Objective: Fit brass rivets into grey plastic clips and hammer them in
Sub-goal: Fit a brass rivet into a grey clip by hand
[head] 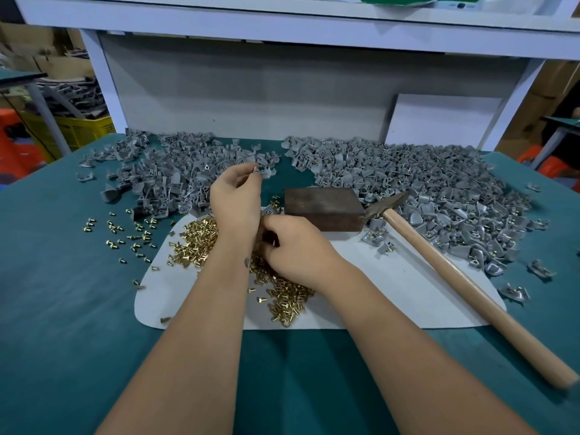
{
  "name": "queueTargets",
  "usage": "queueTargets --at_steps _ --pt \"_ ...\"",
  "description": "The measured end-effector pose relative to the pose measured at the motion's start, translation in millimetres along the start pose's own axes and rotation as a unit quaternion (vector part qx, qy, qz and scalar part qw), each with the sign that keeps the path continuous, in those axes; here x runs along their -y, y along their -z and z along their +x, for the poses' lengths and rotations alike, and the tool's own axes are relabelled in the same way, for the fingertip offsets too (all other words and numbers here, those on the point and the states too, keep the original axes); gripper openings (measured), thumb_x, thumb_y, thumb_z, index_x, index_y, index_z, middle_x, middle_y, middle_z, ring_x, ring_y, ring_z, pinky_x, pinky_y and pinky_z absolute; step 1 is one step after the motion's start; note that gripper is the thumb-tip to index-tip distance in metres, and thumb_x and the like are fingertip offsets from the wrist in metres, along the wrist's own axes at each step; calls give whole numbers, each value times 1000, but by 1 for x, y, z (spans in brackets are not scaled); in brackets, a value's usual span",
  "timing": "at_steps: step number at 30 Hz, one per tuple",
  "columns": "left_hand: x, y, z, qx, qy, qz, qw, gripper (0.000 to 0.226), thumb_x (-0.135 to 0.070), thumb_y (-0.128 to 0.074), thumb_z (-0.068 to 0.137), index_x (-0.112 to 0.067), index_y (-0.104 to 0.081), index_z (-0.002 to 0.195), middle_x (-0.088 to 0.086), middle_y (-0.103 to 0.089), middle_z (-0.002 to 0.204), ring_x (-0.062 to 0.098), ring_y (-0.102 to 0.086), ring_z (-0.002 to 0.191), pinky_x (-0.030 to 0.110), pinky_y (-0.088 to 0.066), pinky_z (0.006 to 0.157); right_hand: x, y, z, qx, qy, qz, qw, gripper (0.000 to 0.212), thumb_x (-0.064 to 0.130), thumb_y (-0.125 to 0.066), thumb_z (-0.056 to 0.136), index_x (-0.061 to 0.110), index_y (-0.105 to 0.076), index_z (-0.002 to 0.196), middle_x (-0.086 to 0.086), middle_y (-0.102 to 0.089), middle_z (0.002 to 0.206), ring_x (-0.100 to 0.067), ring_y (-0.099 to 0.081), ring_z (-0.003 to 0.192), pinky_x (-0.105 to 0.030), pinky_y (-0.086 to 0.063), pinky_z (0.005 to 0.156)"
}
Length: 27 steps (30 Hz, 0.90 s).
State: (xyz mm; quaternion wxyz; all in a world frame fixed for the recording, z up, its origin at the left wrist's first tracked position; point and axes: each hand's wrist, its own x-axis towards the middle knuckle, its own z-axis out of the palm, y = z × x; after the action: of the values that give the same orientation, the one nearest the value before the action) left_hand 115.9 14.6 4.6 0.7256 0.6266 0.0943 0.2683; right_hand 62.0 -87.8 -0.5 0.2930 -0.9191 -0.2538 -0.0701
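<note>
Pinching one grey clip (256, 168) in my left hand (235, 199), I curl my right hand (295, 246) into the brass rivets (282, 293); whether it holds one, I cannot tell. Riveted clips (439, 189) heap right, bare clips (175, 171) left: hundreds remain. One hammer (464, 277), one block (323, 208).

I count 1 hammer (464, 277), 1 dark block (323, 208), 1 white mat (392, 296), 2 grey clip piles, far left (175, 174) & far right (423, 189), 1 brass rivet heap (201, 243); pcs too many to count.
</note>
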Motion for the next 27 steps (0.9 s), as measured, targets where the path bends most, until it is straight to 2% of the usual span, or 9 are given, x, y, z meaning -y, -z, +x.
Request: queueTargets --at_steps 4,8,10,12,14,16,19,24,27 --pt "-2 -1 -4 3 -7 -1 1000 12 -9 -64 89 -21 -69 89 -9 -70 84 -12 -60 64 2 -42 57 -5 6 0 -96 -27 66 993 9 16 -57 83 23 -56 78 8 -62 73 -14 -58 73 -39 -51 69" --pt "-4 -7 -10 46 -2 20 999 14 -14 -69 87 -27 -67 84 -13 -69 83 -10 -61 71 1 -41 59 -14 17 3 -221 -62 64 971 13 22 -56 92 30 -53 81 16 -57 75 2 -54 73 -25 -48 67" --pt "-4 -12 -14 82 -7 39 996 13 -16 -69 87 -28 -67 86 -14 -69 86 -7 -62 78 0 -41 59 -25 25 3 -297 -99 36 949 11 22 -54 93 28 -52 83 17 -52 81 -3 -52 80 -27 -47 76" --pt "-3 -16 -18 115 -22 78 990 11 -18 -66 90 -29 -66 89 -13 -68 90 -1 -62 85 6 -45 63 -39 31 1 -350 -145 7 925 9 22 -52 94 24 -52 85 12 -52 89 -10 -50 89 -35 -45 86" --pt "0 -20 -20 137 -30 114 984 8 -21 -64 91 -28 -68 92 -12 -67 91 2 -61 86 20 -50 73 -52 34 -4 -366 -184 -8 912 8 21 -52 95 22 -51 88 6 -52 97 -16 -47 95 -37 -41 88" --pt "3 -23 -23 149 -32 137 979 8 -23 -64 91 -26 -69 96 -12 -67 92 3 -60 86 26 -50 75 -58 34 -6 -361 -216 21 907 7 21 -50 96 21 -50 89 3 -50 100 -19 -46 99 -33 -38 82" --pt "5 -25 -25 148 -45 167 974 9 -23 -63 91 -25 -69 97 -14 -67 90 -1 -59 84 20 -44 69 -57 33 -5 -351 -233 24 907 8 19 -48 96 19 -49 89 2 -48 99 -19 -46 97 -28 -33 73" --pt "3 -23 -26 117 -71 203 970 8 -24 -61 92 -28 -67 95 -18 -62 86 -1 -58 85 18 -43 70 -53 32 -6 -341 -202 -20 918 8 19 -47 97 18 -50 89 2 -51 100 -17 -44 99 -27 -32 69" --pt "2 -19 -29 90 -99 237 962 10 -27 -58 91 -30 -65 98 -21 -59 82 -3 -55 81 16 -38 61 -52 34 -7 -363 -218 -42 905 8 20 -46 97 20 -49 90 3 -51 96 -16 -45 94 -27 -31 62"
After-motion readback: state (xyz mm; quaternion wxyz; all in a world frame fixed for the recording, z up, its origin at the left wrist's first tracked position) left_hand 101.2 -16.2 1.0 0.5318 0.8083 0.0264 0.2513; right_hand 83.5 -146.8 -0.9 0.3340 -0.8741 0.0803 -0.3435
